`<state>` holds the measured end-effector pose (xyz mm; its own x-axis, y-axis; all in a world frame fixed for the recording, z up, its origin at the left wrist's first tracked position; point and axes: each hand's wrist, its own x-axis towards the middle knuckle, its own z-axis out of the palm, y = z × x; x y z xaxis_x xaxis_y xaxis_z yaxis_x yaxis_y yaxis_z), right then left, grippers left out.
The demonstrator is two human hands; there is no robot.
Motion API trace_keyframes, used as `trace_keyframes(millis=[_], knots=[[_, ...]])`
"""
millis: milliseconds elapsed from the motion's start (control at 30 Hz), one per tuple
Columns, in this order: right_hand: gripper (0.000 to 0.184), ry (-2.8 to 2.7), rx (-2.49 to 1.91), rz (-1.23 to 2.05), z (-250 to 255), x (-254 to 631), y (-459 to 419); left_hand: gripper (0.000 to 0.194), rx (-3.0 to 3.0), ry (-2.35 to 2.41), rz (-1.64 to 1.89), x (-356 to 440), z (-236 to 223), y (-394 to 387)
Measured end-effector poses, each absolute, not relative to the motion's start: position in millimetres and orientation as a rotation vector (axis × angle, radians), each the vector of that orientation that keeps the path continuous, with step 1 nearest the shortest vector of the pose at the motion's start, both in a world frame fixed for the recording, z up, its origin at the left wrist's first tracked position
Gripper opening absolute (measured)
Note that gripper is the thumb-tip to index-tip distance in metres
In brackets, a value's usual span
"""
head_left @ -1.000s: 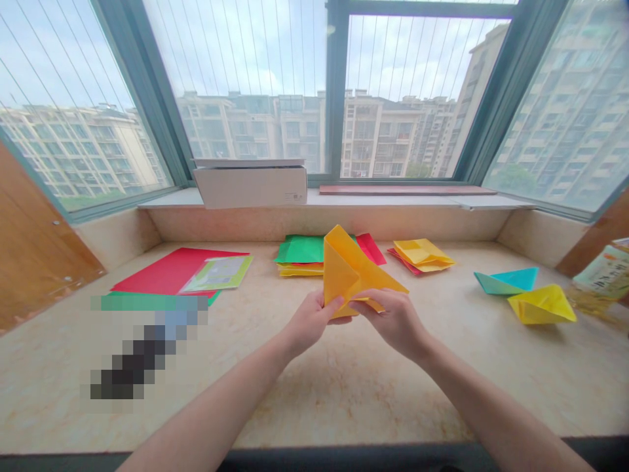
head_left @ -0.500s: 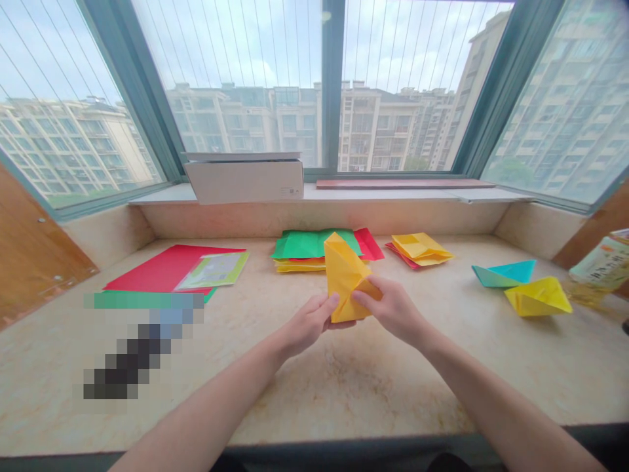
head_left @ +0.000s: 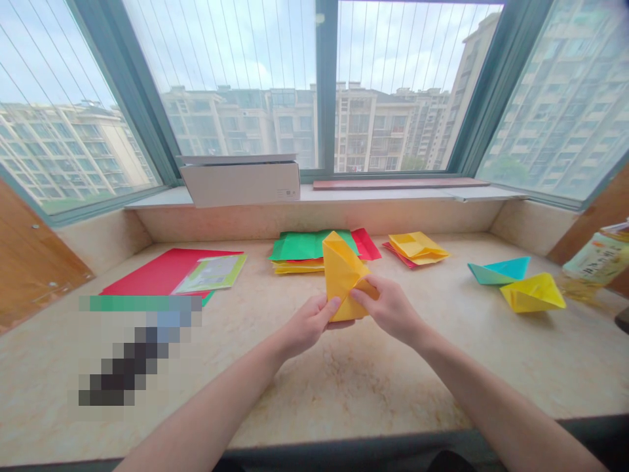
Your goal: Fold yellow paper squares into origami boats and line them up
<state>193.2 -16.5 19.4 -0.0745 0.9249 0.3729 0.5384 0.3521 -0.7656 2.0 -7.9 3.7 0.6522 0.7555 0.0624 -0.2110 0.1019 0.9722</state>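
Two hands gripping folded yellow paper (head_left: 339,272) mid-frame, above the counter (head_left: 344,400); looks like a folding step.
Left hand (head_left: 307,322) closed on the lower left edge, thumb in front, fingers underneath; right hand (head_left: 396,311) pinching the right side, thumb against the front, exact flap under the fingers can't be told. Paper upright, pointed top overlapping the green-topped paper stack (head_left: 307,246) behind it. Right of frame: blue folded boat (head_left: 506,270) and yellow folded boat (head_left: 533,293), near each other. Judgement: shaping in hand, not finished; the next move calls for a steady left hold and careful right-thumb pressure, so layers don't slip or tear.
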Motion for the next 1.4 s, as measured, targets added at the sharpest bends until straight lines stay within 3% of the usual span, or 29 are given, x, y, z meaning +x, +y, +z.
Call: trace_keyframes(millis=[533, 733, 833, 1000, 1400], knots=[[0.014, -1.679, -1.299, 0.552, 14, 192, -16, 0.043, 1.415, 0.577, 0.747, -2, 3, -7], [0.051, -1.616, -1.256, 0.149, 16, 201, -8, 0.052, 1.357, 0.622, 0.785, 4, 8, -10], [0.070, -1.648, -1.239, 0.206, 21, 207, -6, 0.049, 1.403, 0.652, 0.735, 1, 11, -11], [0.052, -1.569, -1.217, 0.706, 21, 211, -5, 0.043, 1.478, 0.718, 0.635, -5, 7, -9], [0.053, -1.403, -1.264, 0.745, 18, 215, 2, 0.039, 1.549, 0.583, 0.627, -5, 8, -14]])
